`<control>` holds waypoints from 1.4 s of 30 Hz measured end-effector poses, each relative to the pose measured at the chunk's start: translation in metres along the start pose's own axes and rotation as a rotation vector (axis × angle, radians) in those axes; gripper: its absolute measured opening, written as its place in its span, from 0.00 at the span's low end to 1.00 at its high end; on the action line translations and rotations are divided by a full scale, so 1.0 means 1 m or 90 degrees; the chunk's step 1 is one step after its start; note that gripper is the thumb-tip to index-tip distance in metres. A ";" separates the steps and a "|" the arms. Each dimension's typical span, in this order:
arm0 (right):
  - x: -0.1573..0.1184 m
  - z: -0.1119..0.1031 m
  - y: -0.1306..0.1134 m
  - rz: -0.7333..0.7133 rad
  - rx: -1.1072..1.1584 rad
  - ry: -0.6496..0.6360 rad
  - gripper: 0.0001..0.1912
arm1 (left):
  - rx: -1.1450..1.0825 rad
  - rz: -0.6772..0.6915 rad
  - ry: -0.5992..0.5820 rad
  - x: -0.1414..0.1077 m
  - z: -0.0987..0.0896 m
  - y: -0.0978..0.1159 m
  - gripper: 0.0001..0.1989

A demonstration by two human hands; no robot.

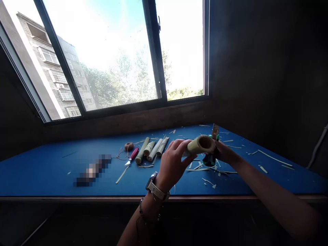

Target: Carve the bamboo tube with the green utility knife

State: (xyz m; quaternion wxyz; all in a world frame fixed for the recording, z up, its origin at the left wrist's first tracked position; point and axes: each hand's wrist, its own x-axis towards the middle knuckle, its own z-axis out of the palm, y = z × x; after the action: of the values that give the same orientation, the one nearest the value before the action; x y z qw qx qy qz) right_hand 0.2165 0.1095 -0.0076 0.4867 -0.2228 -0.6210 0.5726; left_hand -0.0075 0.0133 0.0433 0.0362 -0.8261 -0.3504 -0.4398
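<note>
Fingers (179,145) curl around a short, hollow, yellow-green bamboo tube (198,145).

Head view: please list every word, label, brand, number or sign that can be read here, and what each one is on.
Nothing is readable. The bamboo tube in the left hand and right hand shows no marking; the wristwatch shows nothing legible; the pixelated patch on the blue table is too blurred to read.

- Pale cylindrical bamboo tube (201,144): smooth, faintly glossy skin, rougher brown cut end
- Flat blue bench (46,174): matt painted surface
- Red-handled knife (133,153): glossy plastic-looking handle, shiny metal blade
- Round brown twine ball (128,146): rough, fibrous cord
</note>
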 end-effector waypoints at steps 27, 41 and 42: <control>0.010 -0.003 0.010 -0.008 0.004 0.147 0.11 | -0.611 -0.586 -0.205 -0.037 0.053 -0.016 0.08; 0.010 0.025 0.008 -0.047 -0.153 0.073 0.28 | -0.491 -0.510 -0.277 -0.046 0.055 -0.017 0.10; 0.010 0.026 0.008 -0.043 -0.173 0.071 0.29 | -0.493 -0.512 -0.258 -0.047 0.059 -0.017 0.09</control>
State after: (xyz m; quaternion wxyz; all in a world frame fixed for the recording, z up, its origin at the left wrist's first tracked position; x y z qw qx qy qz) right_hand 0.1878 0.1071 -0.0080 0.5048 -0.2968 -0.6720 0.4534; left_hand 0.0062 0.0217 -0.0325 -0.5049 -0.6492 -0.4498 -0.3483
